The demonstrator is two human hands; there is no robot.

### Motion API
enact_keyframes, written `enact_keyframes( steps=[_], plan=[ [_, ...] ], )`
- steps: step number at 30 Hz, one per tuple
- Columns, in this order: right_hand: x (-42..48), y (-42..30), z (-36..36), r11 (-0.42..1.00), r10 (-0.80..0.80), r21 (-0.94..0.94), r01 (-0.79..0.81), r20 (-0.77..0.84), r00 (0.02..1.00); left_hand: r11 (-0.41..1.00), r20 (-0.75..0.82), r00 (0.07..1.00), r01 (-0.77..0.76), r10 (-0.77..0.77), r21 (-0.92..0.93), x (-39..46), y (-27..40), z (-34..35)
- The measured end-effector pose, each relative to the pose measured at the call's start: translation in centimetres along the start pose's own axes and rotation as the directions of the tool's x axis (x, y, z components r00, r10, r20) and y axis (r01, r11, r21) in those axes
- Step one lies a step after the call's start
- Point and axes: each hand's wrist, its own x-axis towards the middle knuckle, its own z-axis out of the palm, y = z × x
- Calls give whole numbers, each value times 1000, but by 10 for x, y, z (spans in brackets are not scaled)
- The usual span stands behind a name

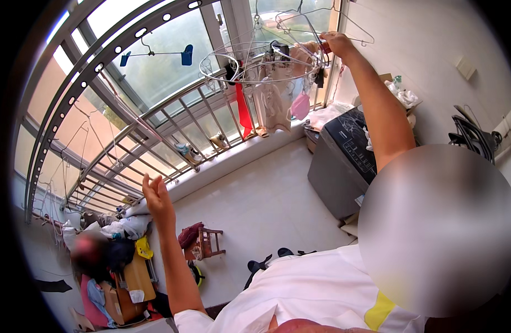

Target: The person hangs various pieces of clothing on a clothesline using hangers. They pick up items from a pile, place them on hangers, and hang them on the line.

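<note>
My right hand [338, 45] is raised at the upper right, its fingers closed around part of the hangers beside the round metal drying rack [255, 79]; exactly which piece it grips is partly hidden. From the rack hang a pink face mask [300, 107], a red strip of cloth [244, 110], a pale garment [274, 104] and several small dark and beige pieces. Wire hangers [299, 21] hang above it. My left hand [155, 193] is held up in front of the window railing, fingers apart and slightly curled, with nothing in it.
A dark top-loading washing machine [343, 154] stands at the right. Metal railing [184, 112] lines the windows, with shoes [189, 153] on the ledge. A small wooden stool [211, 242] is on the floor. Bags and cardboard boxes [139, 277] pile at lower left. A hanger with blue clips [186, 55] hangs overhead.
</note>
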Motion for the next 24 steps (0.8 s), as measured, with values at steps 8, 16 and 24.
enact_keyframes(
  steps=[8, 16, 24],
  plan=[
    [-25, -13, 23, 969, 141, 174, -173, 182, 973, 937, 48, 942, 336, -333, -89, -121, -69, -33],
    [-27, -4, 21, 980, 10, 199, -16, 31, 999, 844, 243, 848, 514, -472, -153, -195, -108, 16],
    [-25, 4, -9, 994, -82, 55, 90, -136, 987, 833, 302, 809, 548, -504, -76, -215, -105, 18]
  ],
)
